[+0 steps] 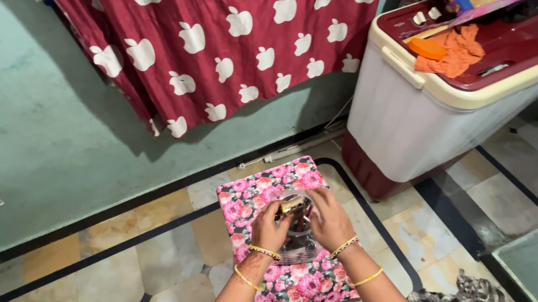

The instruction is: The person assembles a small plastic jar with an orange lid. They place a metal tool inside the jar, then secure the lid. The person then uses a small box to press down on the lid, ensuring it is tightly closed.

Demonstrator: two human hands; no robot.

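Note:
A pink flowered cloth (304, 286) covers a flat rectangular surface below me, perhaps a board or low stool. On it lies a small dark metal thing (297, 231) over a clear plastic sheet. My left hand (269, 228) pinches a small tan piece at its top. My right hand (328, 217) rests against the metal thing from the right, fingers curled on it. Both wrists carry thin yellow bangles. What exactly the metal thing is cannot be made out.
A white and maroon washing machine (429, 120) stands at the upper right with an orange cloth (457, 53) on its lid. A red curtain with white apple shapes (210, 23) hangs on the green wall. A crumpled patterned cloth (460, 299) lies on the tiled floor at the right.

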